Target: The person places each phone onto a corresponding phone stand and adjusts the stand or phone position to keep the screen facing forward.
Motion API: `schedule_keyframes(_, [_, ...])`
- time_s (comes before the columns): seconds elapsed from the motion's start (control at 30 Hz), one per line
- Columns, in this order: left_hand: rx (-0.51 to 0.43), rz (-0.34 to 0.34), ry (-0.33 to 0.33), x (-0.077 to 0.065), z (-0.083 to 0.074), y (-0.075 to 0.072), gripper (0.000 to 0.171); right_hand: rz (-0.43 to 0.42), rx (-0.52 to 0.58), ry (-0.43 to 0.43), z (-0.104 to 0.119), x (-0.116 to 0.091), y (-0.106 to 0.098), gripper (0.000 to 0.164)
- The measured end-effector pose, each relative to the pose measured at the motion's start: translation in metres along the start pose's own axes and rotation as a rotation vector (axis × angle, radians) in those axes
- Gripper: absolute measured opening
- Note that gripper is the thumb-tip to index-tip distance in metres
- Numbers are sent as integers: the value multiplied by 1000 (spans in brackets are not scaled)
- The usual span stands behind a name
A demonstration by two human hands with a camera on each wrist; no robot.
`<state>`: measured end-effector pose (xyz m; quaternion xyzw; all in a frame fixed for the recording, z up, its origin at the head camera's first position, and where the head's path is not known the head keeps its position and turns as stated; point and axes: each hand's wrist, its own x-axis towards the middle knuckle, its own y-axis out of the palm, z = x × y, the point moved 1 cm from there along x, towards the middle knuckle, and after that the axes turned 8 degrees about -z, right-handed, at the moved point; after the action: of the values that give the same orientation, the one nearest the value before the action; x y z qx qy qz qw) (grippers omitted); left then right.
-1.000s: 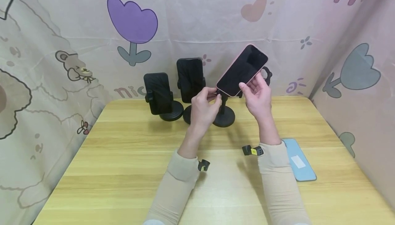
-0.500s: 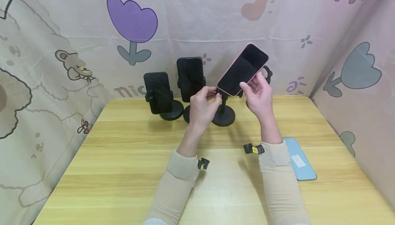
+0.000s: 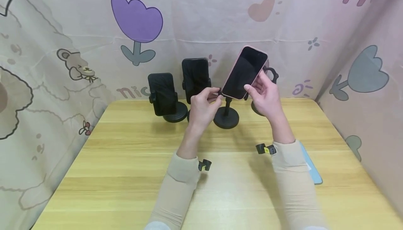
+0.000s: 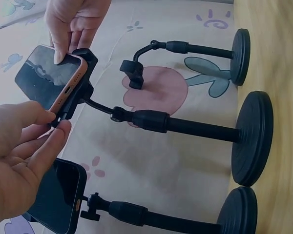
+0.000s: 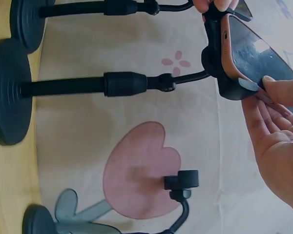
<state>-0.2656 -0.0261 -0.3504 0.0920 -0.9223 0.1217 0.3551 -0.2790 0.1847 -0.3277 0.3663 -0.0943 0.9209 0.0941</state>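
The phone (image 3: 245, 72), in a pink case, is held up off the counter (image 3: 126, 188) against the clamp (image 4: 90, 58) of a stand, its top leaning toward one o'clock in the head view. It should be fairly light for its size and quite stiff, with a slick glass screen that looks the part most easily hurt. The case edges are the likeliest place to hold, being probably less slippery than glass.

At four to five o'clock from it, the right hand (image 3: 266, 93) has its grip pinching the phone by its long edge, thumb at the front and fingers behind. At eight o'clock, the left hand (image 3: 203, 105) has its grip pinching the clamp's end, beside the phone's lower corner. Whether the phone is fully seated cannot be told.

The thin neck (image 4: 100, 107) would probably sway under a hard push; the round base (image 3: 226, 118), at seven o'clock, stands on the counter. Farther out, one black phone (image 3: 195, 79) stands at nine o'clock and another (image 3: 162, 95) just below that line, both mounted. A bare stand (image 4: 241, 57) is at three o'clock; a blue slab (image 3: 313, 170) lies at five, partly behind a sleeve.
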Motion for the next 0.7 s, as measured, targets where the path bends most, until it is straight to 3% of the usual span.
schedule_keyframes(0.23, [7, 19, -44, 2, -1, -1, 22, 130, -207, -69, 12, 10, -4, 62])
schedule_keyframes(0.37, [27, 30, -85, 1, -2, -1, 24, 194, -268, -47, 15, 14, -5, 61])
schedule_keyframes(0.53, [49, 31, -117, -1, -5, -1, 24, 231, -233, 68, 16, 19, -7, 59])
schedule_keyframes(0.7, [87, 57, -123, -2, -5, 0, 27, 176, -116, 189, 19, 26, -5, 49])
